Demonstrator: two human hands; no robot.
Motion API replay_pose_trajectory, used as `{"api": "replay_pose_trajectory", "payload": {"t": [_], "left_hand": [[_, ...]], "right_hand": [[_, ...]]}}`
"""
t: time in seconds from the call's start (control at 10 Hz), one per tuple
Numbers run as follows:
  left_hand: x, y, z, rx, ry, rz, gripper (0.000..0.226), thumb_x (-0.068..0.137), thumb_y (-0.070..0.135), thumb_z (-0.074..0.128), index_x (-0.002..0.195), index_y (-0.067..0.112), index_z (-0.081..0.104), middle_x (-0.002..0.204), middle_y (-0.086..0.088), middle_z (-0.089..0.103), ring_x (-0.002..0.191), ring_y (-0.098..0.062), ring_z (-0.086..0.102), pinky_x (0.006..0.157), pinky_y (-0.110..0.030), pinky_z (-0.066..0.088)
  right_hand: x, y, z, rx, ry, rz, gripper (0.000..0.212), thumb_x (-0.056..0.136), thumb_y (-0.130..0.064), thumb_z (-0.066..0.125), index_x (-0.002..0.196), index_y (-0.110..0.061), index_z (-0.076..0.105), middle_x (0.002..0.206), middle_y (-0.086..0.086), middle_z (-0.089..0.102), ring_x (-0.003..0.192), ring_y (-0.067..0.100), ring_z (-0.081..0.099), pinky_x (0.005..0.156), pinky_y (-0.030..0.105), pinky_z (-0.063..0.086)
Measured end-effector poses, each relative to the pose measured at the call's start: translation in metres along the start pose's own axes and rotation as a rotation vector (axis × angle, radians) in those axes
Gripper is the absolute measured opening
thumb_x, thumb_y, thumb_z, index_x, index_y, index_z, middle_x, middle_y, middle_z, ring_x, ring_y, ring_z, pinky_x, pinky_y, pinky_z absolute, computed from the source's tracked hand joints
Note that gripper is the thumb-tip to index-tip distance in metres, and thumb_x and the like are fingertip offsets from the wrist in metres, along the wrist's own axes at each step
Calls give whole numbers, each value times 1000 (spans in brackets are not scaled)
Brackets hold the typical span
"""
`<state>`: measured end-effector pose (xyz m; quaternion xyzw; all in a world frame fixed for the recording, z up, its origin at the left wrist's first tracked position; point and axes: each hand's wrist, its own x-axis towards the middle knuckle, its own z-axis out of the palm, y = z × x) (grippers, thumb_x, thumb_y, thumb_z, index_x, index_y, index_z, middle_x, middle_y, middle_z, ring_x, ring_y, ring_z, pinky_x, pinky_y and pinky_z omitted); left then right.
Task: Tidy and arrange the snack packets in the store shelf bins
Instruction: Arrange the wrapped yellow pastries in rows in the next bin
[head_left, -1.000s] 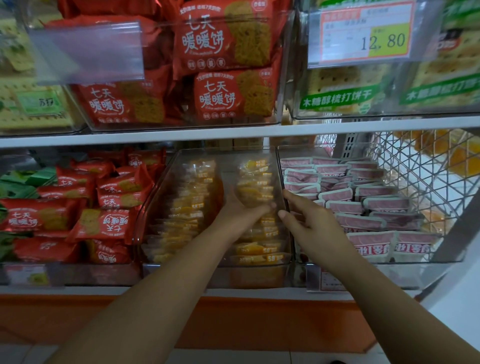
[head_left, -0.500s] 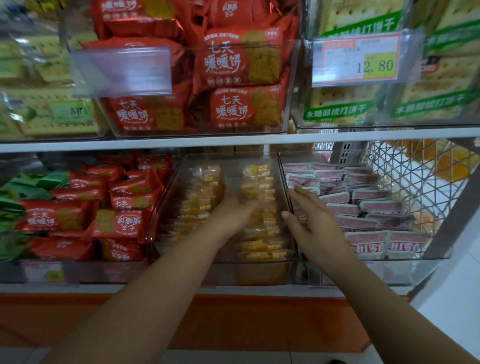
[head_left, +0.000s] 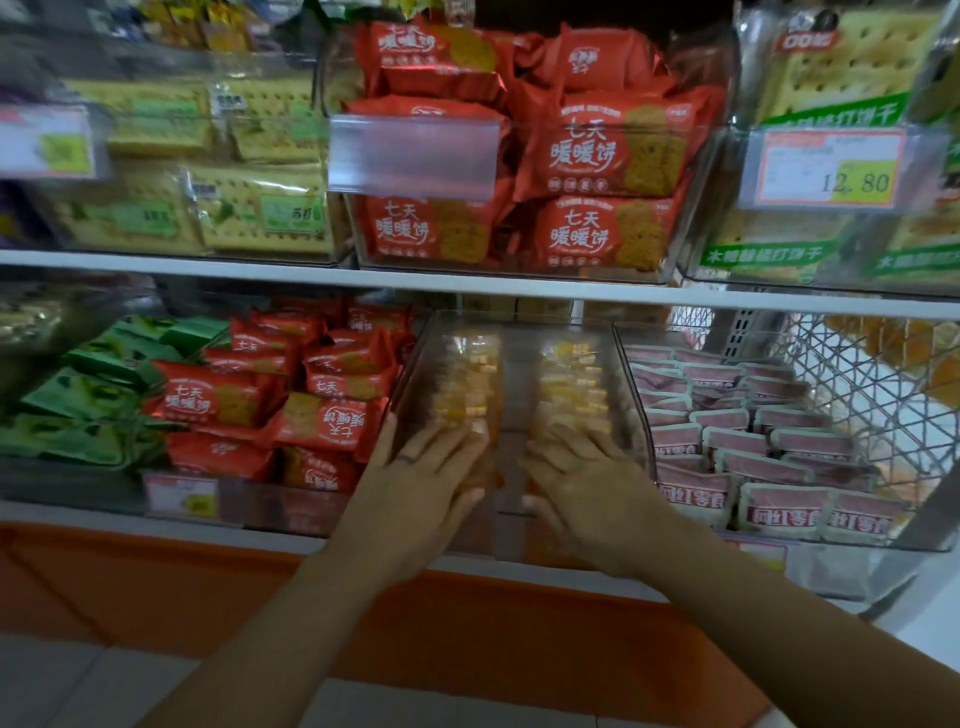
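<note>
I'm pressing left hand (head_left: 421, 483) and right hand (head_left: 587, 488), fingers flat and spread, gripping nothing, onto the two yellow packet rows (head_left: 571, 387) in the clear middle bin (head_left: 519, 318), probably squaring them up.

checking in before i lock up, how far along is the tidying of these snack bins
Looks done: the pink packets sit in fairly neat rows. In hand: the left hand and right hand rest flat on the two rows of yellow packets in the clear middle bin. Left to do: the red packets beside it lie jumbled at mixed angles.
</note>
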<state>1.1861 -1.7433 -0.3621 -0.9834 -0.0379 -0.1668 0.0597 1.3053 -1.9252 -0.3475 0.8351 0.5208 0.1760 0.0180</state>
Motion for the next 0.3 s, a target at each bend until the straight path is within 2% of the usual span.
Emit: {"api": "replay_pose_trajectory", "payload": {"t": [0.1,0.2,0.3], "left_hand": [[3,-3,3,50,36,10,53,92,46,30,136,23,47,136,4,54,125,-19,51,105,-55,16],[-1,-5,4,55,15,21,50,93,45,29,137,25,45,137,5,53,127,-19,49,107,-60,26],[-1,-7,2,65,8,19,50,94,44,28,139,26,42,138,4,51,129,-19,47,107,-60,27]], "right_hand": [[-1,1,3,-25,-8,-6,45,86,-44,35,108,-21,66,112,-3,67,115,24,58,91,45,49],[-4,-2,4,-13,-75,4,44,87,-42,33,110,-22,64,115,-3,65,120,25,55,96,46,46],[0,-1,1,45,-117,-2,47,89,-43,30,119,-22,59,126,-2,59,130,26,44,105,48,36]]}}
